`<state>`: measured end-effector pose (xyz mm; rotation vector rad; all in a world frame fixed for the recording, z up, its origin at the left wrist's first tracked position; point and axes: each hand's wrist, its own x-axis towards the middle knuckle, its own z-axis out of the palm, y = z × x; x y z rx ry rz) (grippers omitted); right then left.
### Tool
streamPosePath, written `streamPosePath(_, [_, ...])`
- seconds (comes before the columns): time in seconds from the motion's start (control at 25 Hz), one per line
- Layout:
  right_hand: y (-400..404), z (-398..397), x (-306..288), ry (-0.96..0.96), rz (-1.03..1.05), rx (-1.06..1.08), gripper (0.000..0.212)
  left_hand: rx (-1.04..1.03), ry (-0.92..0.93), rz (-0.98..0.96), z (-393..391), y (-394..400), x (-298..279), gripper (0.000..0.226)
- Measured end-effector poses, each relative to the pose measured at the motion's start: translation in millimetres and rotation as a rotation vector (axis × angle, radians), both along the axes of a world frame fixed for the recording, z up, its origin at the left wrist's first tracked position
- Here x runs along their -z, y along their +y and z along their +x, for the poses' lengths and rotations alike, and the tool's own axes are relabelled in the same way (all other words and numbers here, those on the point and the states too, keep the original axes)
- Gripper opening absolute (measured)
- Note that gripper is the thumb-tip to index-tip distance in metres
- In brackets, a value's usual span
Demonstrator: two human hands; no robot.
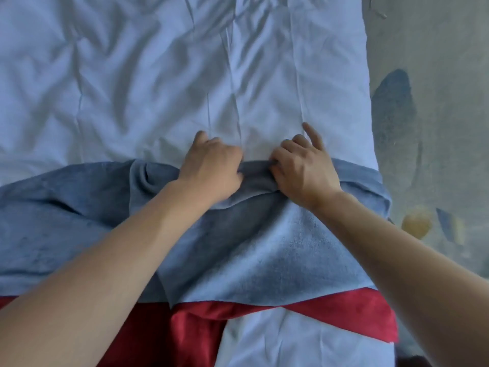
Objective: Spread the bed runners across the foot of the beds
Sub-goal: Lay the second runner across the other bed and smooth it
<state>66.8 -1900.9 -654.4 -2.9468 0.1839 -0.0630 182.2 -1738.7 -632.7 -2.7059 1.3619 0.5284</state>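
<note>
Head view gives me both hands — left hand (211,165), right hand (304,168) — clamped on the soft blue terry runner's (251,247) far edge atop the white wrinkled bed sheet (132,75).

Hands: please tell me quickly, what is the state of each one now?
Left hand: closed, gripping the far edge of the blue runner.
Right hand: closed on the same edge, index finger extended.

Probably a hotel bedroom: a bed (158,75) in white linen, patterned carpet (428,102) beside it.
</note>
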Motion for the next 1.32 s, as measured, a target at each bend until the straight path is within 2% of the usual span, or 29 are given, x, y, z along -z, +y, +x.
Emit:
streamPosePath(0.08, [-17, 5, -5, 0.066, -0.047, 0.085, 0.012, -0.04, -0.033, 0.027, 14, 23, -4, 0.014])
streamPosePath(0.16, [-32, 9, -9, 0.077, -0.046, 0.202, 0.014, -0.072, -0.07, -0.034, 25, 27, -5, 0.012])
streamPosePath(0.2, [-30, 13, -11, 0.056, -0.039, 0.206, 0.014, -0.071, -0.072, -0.061, 26, 23, -3, 0.009])
streamPosePath(0.32, [5, 31, -5, 0.01, -0.025, 0.039, 0.014, -0.088, -0.072, -0.109, 22, 20, 5, 0.01])
streamPosePath(0.48, [9, 39, -7, 0.079, -0.04, 0.116, 0.02, -0.177, -0.102, -0.109, 41, 48, 8, 0.013])
streamPosePath(0.56, [10, 30, -10, 0.033, -0.045, 0.12, 0.023, -0.188, -0.096, -0.139, 39, 54, 4, 0.016])
streamPosePath(0.64, [21, 14, -20, -0.045, -0.029, 0.11, 0.031, -0.18, -0.112, -0.225, 19, 55, -2, 0.025])
streamPosePath(0.72, [35, -13, -32, -0.112, -0.015, 0.127, 0.029, -0.163, -0.133, -0.326, -12, 56, -14, 0.032])
streamPosePath(0.92, [80, -133, -49, -0.189, -0.018, 0.174, 0.007, 0.02, -0.063, -0.476, -122, 59, -40, 0.017])
streamPosePath(1.0, [95, -182, -47, -0.157, -0.016, 0.178, 0.009, 0.136, -0.031, -0.502, -166, 63, -41, 0.007])
streamPosePath(1.08, [105, -226, -40, -0.084, -0.018, 0.167, 0.009, 0.246, -0.021, -0.465, -204, 68, -34, 0.004])
streamPosePath(1.2, [110, -272, -21, 0.073, -0.072, 0.17, 0.017, 0.323, -0.087, -0.269, -251, 76, -11, 0.009])
streamPosePath(1.32, [103, -276, -5, 0.02, -0.122, 0.175, 0.001, 0.303, -0.192, -0.221, -268, 71, 7, 0.011])
